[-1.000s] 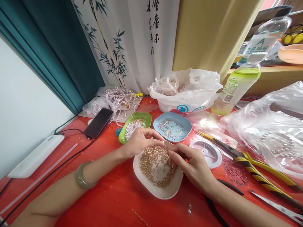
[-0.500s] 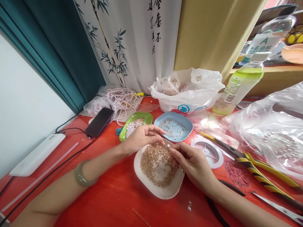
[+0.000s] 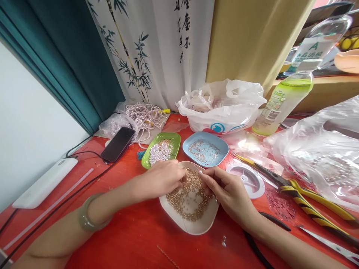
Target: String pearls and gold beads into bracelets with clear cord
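My right hand (image 3: 227, 186) pinches a small white pearl bead (image 3: 200, 173) between thumb and forefinger, over the right rim of a white dish (image 3: 193, 228). Small gold beads (image 3: 179, 201) lie spread inside that dish. My left hand (image 3: 165, 179) reaches over the dish's left side with fingertips drawn together at the gold beads; whatever is between them is hidden. Behind it, a green dish (image 3: 175, 140) holds pearl and gold beads. A blue dish (image 3: 224, 144) with thin metal pins (image 3: 203, 151) stands to its right.
Yellow-black pliers (image 3: 297, 194), scissors (image 3: 328, 243) and a white spool (image 3: 259, 186) lie at right. A phone (image 3: 117, 145), bead strands (image 3: 143, 116), a plastic bag (image 3: 224, 112) and a bottle (image 3: 283, 104) stand or lie farther back. A fine chain (image 3: 167, 257) lies in front.
My left hand has moved away from the pearl bead, left and down to the gold beads, and its fingers have drawn in. My right hand stays nearly still with the pearl bead.
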Available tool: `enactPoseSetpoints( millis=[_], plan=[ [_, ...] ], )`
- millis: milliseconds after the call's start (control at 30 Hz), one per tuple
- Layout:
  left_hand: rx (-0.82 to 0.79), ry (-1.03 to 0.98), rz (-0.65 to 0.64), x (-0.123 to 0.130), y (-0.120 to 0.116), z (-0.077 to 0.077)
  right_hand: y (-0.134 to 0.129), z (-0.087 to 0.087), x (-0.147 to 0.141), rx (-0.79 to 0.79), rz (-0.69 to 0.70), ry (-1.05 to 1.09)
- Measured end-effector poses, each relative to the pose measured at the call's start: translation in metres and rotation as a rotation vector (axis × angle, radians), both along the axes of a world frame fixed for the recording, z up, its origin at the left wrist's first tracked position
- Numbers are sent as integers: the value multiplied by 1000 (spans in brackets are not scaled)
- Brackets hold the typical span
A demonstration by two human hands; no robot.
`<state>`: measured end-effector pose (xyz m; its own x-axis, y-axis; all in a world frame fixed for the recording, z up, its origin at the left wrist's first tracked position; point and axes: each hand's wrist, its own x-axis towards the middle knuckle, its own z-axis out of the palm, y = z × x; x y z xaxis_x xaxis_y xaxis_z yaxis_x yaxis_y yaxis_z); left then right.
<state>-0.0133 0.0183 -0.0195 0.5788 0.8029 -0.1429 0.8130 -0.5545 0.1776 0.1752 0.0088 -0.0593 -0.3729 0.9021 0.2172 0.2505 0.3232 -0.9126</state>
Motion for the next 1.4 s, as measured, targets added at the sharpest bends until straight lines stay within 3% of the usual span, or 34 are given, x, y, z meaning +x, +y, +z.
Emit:
enactPoseSetpoints(
  millis=[133,233,367,467,600,767,867,1200,1400],
  plan=[
    [3,-212,39,2,7,-7,0,1,-1,-2,4,-2],
    [-22,-255,58,-5,10,0,1,0,-1,-3,9,0],
    [-130,-7,-62,-13,3,16,1,-1,-1,-13,13,8],
    [-110,175,-57,-10,-5,20,0,0,0,-12,13,3],
    [-146,145,-60,-2,-8,14,0,1,-1,-3,8,-3],
    [-84,-60,28,-1,0,3,1,1,-2,4,10,-9],
    [-136,-260,124,-1,5,-2,1,0,-2,1,20,-3],
    [-679,-987,368,7,7,-2,0,3,0,20,23,-7],
    [-826,-1212,507,8,9,-6,-1,5,0,32,27,-30]
  ],
)
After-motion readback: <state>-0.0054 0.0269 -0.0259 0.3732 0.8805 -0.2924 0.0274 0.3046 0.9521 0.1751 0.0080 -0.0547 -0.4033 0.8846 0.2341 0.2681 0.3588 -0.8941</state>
